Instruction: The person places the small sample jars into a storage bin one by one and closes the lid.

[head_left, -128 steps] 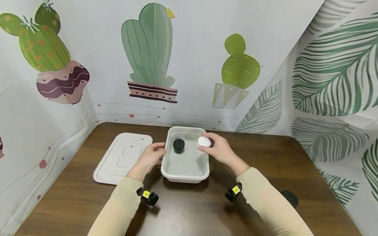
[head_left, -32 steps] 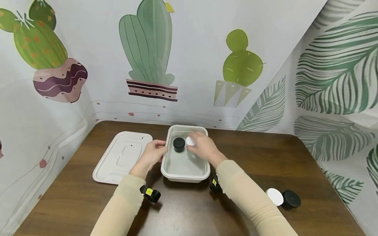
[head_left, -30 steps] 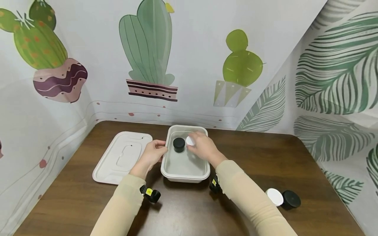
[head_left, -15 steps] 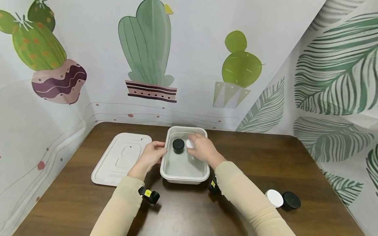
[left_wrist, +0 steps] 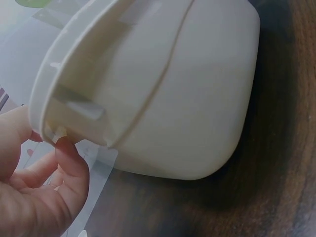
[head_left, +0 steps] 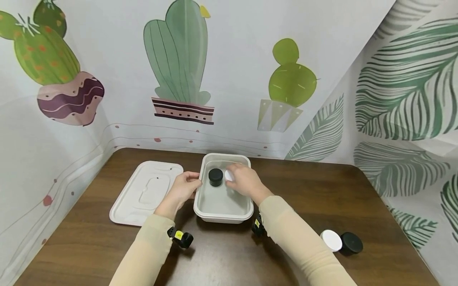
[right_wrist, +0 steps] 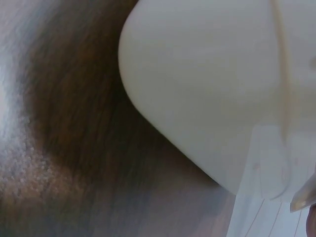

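Your left hand (head_left: 182, 187) holds the box (head_left: 223, 205); your right hand (head_left: 247, 180) grips the white jar (head_left: 229, 176), right of the black jar (head_left: 216, 177). You're likely placing it, so next let go gently.

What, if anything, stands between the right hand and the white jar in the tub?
Nothing visible: the right hand grips the white jar inside the tub. The black jar sits to its left, not between them.

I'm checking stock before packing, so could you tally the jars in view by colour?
Black: 2 (black jar in the box, tabletop black jar)
White: 2 (white jar in the right hand, tabletop white jar)
Total: 4
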Demonstrator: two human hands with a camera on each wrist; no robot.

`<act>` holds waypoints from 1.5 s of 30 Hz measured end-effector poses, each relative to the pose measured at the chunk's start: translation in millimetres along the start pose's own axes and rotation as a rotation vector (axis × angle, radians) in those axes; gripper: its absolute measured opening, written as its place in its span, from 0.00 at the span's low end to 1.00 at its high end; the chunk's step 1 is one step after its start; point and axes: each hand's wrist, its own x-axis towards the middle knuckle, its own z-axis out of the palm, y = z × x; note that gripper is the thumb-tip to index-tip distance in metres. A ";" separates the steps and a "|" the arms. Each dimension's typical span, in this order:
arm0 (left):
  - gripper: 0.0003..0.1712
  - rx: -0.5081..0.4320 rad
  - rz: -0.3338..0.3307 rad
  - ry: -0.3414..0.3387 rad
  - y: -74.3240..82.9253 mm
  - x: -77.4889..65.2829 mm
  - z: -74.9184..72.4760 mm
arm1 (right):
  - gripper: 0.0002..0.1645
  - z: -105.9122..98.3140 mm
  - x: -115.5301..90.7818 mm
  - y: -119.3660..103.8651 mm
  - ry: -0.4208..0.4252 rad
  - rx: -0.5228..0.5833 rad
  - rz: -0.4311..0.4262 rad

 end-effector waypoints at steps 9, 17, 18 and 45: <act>0.24 -0.003 0.009 0.001 -0.7 -0.3 1.7 | 0.31 0.9 -1.2 0.5 -0.004 -0.036 -0.001; 0.24 -0.001 0.003 0.001 -1.3 -0.1 2.3 | 0.30 0.0 -1.8 -0.8 -0.035 -0.060 0.006; 0.24 -0.002 0.004 0.000 -1.5 -0.2 2.2 | 0.30 0.0 -1.7 -0.9 -0.038 -0.065 0.006; 0.24 -0.001 0.000 -0.001 1.0 -2.0 0.5 | 0.24 -0.1 0.2 -1.5 -0.033 -0.071 -0.004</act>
